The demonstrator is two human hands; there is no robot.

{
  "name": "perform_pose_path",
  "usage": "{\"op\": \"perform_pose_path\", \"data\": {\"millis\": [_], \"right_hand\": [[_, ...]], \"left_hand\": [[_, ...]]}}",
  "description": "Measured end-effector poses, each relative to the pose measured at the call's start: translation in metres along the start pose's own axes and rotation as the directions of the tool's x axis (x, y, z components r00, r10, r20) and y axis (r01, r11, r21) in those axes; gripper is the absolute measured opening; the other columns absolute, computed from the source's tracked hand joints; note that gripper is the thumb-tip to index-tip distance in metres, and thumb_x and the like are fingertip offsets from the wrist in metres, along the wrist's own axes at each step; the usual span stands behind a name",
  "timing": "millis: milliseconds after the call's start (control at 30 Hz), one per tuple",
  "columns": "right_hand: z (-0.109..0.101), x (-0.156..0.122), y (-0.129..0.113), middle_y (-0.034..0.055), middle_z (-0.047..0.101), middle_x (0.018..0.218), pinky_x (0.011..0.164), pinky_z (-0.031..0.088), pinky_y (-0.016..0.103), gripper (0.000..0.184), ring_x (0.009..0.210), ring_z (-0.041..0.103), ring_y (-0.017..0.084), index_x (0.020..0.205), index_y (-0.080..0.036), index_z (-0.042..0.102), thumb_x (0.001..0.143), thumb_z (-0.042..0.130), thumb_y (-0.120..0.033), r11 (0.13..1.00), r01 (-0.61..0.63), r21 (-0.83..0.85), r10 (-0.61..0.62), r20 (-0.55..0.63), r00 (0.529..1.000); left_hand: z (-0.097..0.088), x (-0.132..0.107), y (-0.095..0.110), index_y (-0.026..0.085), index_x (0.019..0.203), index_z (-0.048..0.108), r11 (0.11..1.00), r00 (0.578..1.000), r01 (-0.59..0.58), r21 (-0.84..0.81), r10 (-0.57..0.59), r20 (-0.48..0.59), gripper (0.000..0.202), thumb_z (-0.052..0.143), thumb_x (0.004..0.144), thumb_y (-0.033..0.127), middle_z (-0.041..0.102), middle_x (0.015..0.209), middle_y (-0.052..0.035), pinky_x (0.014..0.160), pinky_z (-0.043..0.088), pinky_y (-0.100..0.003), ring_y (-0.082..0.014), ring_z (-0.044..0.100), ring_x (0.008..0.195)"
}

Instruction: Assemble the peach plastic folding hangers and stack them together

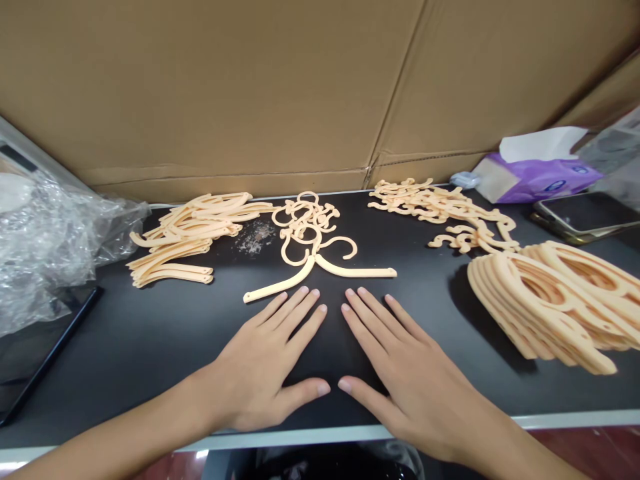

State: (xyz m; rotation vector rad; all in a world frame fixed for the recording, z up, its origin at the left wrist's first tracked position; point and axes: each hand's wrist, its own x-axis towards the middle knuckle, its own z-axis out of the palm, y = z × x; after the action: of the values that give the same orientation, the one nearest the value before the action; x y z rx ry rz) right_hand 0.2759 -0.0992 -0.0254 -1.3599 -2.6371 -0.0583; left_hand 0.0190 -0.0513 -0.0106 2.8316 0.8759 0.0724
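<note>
My left hand [265, 367] and my right hand [395, 363] lie flat, palms down, side by side on the black table top [150, 333], fingers stretched out and holding nothing. Just beyond the fingertips lies a peach plastic hanger [320, 270], its two arms spread and its hook pointing away. Behind it sits a small heap of loose peach hooks [306, 217]. A pile of curved hanger arms [193, 237] lies at the left. A stack of finished hangers [560, 300] rests at the right.
More peach hook parts [440, 210] lie at the back right. A purple tissue pack [540, 173] and a phone [583, 217] sit at the far right. Crumpled clear plastic [45, 247] covers the left. A cardboard wall [300, 87] closes off the back.
</note>
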Motion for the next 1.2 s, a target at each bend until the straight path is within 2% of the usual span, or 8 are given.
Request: {"op": "perform_pose_path", "data": {"millis": [400,667,733,833,900,1000,1067,1200], "right_hand": [[-0.001,-0.001,-0.001,0.0191,0.034,0.162,0.12,0.035,0.058,0.073,0.153,0.029,0.033,0.155,-0.006,0.037,0.101,0.042,-0.053,0.999,-0.014,0.029,0.014,0.002,1.0],[-0.001,0.001,-0.001,0.0196,0.033,0.162,0.121,0.032,0.059,0.073,0.153,0.029,0.034,0.155,-0.006,0.038,0.1,0.042,-0.054,0.996,-0.036,0.086,0.036,0.005,0.999],[-0.001,0.002,-0.001,0.0199,0.033,0.162,0.121,0.033,0.059,0.073,0.152,0.03,0.034,0.155,-0.006,0.038,0.101,0.041,-0.055,0.995,-0.037,0.088,0.036,0.01,0.999],[-0.002,0.002,-0.001,0.0207,0.034,0.161,0.119,0.036,0.06,0.073,0.151,0.033,0.035,0.153,-0.004,0.041,0.101,0.04,-0.054,0.997,-0.025,0.073,0.024,0.002,1.0],[-0.003,0.003,-0.001,0.0211,0.037,0.159,0.117,0.038,0.06,0.071,0.15,0.035,0.036,0.152,-0.003,0.043,0.101,0.039,-0.053,0.998,-0.02,0.059,0.02,-0.007,1.0],[-0.004,0.002,-0.002,0.022,0.04,0.157,0.117,0.039,0.06,0.071,0.148,0.039,0.036,0.15,-0.003,0.046,0.101,0.04,-0.053,0.999,-0.022,0.048,0.023,-0.027,0.999],[-0.004,0.001,-0.002,0.022,0.043,0.156,0.117,0.039,0.059,0.07,0.147,0.041,0.035,0.149,-0.003,0.047,0.1,0.042,-0.054,0.998,-0.029,0.051,0.031,-0.05,0.998],[-0.001,0.0,-0.003,0.0208,0.055,0.148,0.114,0.044,0.058,0.059,0.139,0.051,0.035,0.139,-0.005,0.058,0.1,0.049,-0.048,0.996,-0.039,0.075,0.05,-0.155,0.987]], "left_hand": [[0.002,0.0,-0.001,0.014,0.161,0.02,1.0,1.0,-0.011,0.021,0.011,-0.028,0.082,0.045,0.099,0.062,0.02,0.168,-0.017,0.126,0.024,-0.05,-0.0319,0.018,0.157],[-0.005,0.005,-0.006,0.012,0.154,0.036,1.0,0.998,-0.028,0.003,0.028,-0.062,0.08,0.052,0.095,0.064,0.038,0.16,-0.0213,0.116,0.039,-0.059,-0.0378,0.037,0.148],[-0.006,0.009,-0.008,0.015,0.148,0.046,1.0,0.993,-0.021,-0.021,0.018,-0.118,0.066,0.054,0.097,0.056,0.047,0.154,-0.0187,0.113,0.043,-0.056,-0.0351,0.044,0.142],[-0.007,0.019,-0.01,0.017,0.13,0.06,0.997,0.97,0.001,-0.076,-0.02,-0.243,0.033,0.05,0.102,0.03,0.064,0.134,-0.0123,0.107,0.049,-0.047,-0.0264,0.057,0.127],[-0.006,0.029,-0.011,0.015,0.121,0.063,0.996,0.948,0.003,-0.089,-0.032,-0.317,0.026,0.048,0.1,0.019,0.069,0.122,-0.0106,0.099,0.054,-0.042,-0.0235,0.063,0.114],[-0.005,0.046,-0.014,0.013,0.12,0.064,1.0,0.92,-0.016,-0.004,0.013,-0.393,0.027,0.048,0.098,0.015,0.069,0.121,-0.0118,0.097,0.054,-0.044,-0.0256,0.062,0.113],[-0.004,0.056,-0.016,0.01,0.128,0.061,0.998,0.908,0.001,0.069,0.028,-0.417,0.033,0.047,0.099,0.016,0.063,0.133,-0.0161,0.104,0.05,-0.049,-0.0302,0.057,0.125],[0.001,0.064,-0.02,0.008,0.144,0.049,0.993,0.945,-0.011,0.12,0.05,-0.324,0.045,0.045,0.103,0.026,0.048,0.153,-0.0185,0.113,0.042,-0.056,-0.0345,0.042,0.143]]}}
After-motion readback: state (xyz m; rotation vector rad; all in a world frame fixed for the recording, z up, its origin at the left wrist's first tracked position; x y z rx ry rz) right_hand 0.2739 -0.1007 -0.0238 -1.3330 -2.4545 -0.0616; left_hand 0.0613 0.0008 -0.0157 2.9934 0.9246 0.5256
